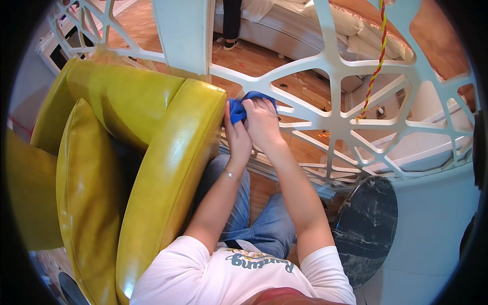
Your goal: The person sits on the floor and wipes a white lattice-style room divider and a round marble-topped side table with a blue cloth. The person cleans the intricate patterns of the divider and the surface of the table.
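Observation:
Both of my hands are raised in front of me, side by side, at a blue cloth beside the white openwork lattice panel. The fingers of my right hand are curled over the cloth. My left hand holds the cloth's left part, its fingertips close to the front corner of the yellow-green leather armchair's arm. Part of the cloth is hidden under my fingers. Whether it touches the lattice I cannot tell.
A yellow-green cushion leans in the chair. At the right stands a round black marble-look tabletop. A red-and-yellow twisted cord hangs by the lattice. Beyond it are a bed and a person's leg.

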